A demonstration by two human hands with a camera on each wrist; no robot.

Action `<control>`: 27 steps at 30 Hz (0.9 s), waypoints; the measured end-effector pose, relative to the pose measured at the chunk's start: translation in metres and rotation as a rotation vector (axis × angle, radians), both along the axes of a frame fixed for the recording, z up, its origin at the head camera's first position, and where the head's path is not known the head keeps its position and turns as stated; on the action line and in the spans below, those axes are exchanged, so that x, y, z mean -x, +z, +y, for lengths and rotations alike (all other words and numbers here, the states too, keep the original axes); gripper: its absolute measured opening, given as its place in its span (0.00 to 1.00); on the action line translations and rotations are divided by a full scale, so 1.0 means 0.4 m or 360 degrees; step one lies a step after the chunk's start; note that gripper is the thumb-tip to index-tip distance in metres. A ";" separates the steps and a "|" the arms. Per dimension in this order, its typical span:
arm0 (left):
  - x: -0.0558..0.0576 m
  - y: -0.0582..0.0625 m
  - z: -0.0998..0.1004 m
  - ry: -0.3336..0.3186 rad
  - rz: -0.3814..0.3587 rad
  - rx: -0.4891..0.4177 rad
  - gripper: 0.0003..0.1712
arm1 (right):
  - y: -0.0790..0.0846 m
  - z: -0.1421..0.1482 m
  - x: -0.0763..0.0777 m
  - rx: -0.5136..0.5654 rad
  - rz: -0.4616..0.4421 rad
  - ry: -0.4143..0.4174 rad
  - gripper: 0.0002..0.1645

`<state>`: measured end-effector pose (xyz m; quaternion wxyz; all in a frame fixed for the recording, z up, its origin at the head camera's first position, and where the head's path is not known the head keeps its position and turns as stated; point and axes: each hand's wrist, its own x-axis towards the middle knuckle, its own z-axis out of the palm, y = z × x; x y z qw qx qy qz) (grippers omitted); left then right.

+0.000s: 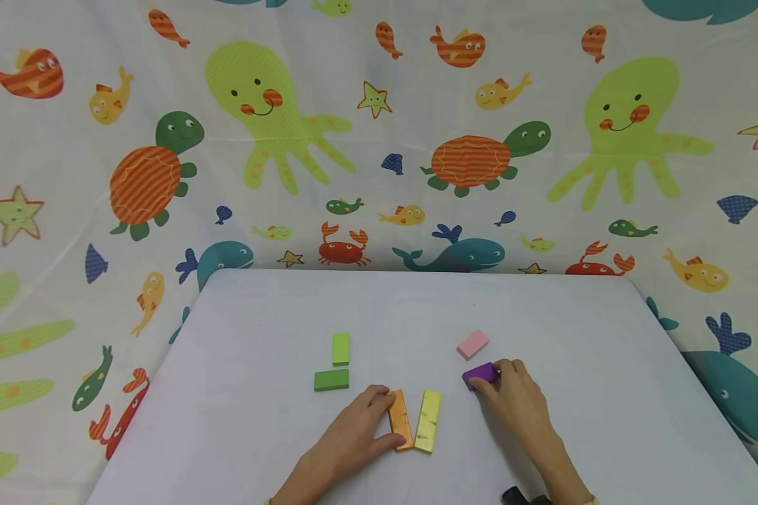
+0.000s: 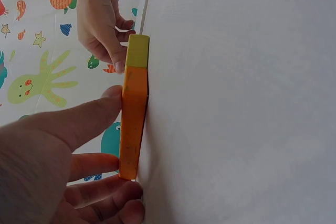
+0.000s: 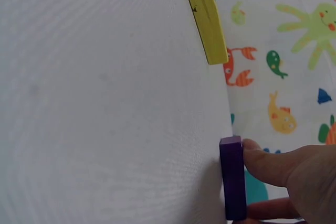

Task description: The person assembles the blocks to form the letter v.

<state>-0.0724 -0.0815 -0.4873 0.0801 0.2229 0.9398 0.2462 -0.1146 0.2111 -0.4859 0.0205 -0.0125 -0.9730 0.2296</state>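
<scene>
My left hand (image 1: 356,431) pinches an orange block (image 1: 401,421) by its two ends, thumb at the near end and fingertips at the far one. Close to its right lies a yellow block (image 1: 428,421); their near ends almost meet and their far ends spread apart. In the left wrist view the orange block (image 2: 134,124) sits between thumb and fingers. Further right, my right hand (image 1: 523,400) holds a purple block (image 1: 478,376) between thumb and fingers. The right wrist view shows this purple block (image 3: 234,182) close over the white surface.
A pink block (image 1: 472,344) lies just behind the purple one. To the left, a light green block (image 1: 341,348) stands lengthwise behind a darker green block (image 1: 331,379) lying crosswise. Black objects (image 1: 514,495) show at the white table's (image 1: 259,315) front edge. A sea-animal cloth (image 1: 379,161) hangs behind.
</scene>
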 end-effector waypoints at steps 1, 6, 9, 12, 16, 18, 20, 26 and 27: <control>-0.001 0.000 -0.001 0.0000 0.0000 0.0000 0.38 | 0.000 -0.001 0.000 0.0000 0.0000 -0.0001 0.32; -0.003 0.001 -0.003 0.0001 -0.0001 -0.0010 0.38 | 0.000 -0.008 0.001 -0.0011 -0.0014 -0.0001 0.33; -0.004 0.001 -0.005 -0.0003 0.0005 -0.0017 0.38 | 0.003 -0.013 0.001 -0.0021 -0.0024 0.0007 0.33; -0.005 0.001 -0.007 -0.0008 0.0014 -0.0018 0.38 | 0.007 -0.019 0.002 -0.0032 -0.0038 0.0016 0.33; -0.006 -0.001 -0.008 -0.0009 0.0025 -0.0018 0.38 | 0.007 -0.026 0.008 -0.0061 -0.0039 0.0040 0.32; -0.006 -0.002 -0.008 -0.0009 0.0032 -0.0019 0.38 | 0.004 -0.028 0.012 -0.0074 -0.0023 0.0055 0.32; -0.005 -0.003 -0.008 -0.0011 0.0037 -0.0016 0.38 | 0.001 -0.030 0.016 -0.0079 0.0002 0.0068 0.31; -0.002 -0.003 -0.006 0.0006 0.0009 0.0003 0.38 | -0.004 -0.040 0.026 -0.0061 0.0034 0.0094 0.31; -0.001 -0.003 -0.006 0.0009 0.0003 0.0008 0.38 | -0.003 -0.042 0.027 -0.0059 0.0022 0.0095 0.31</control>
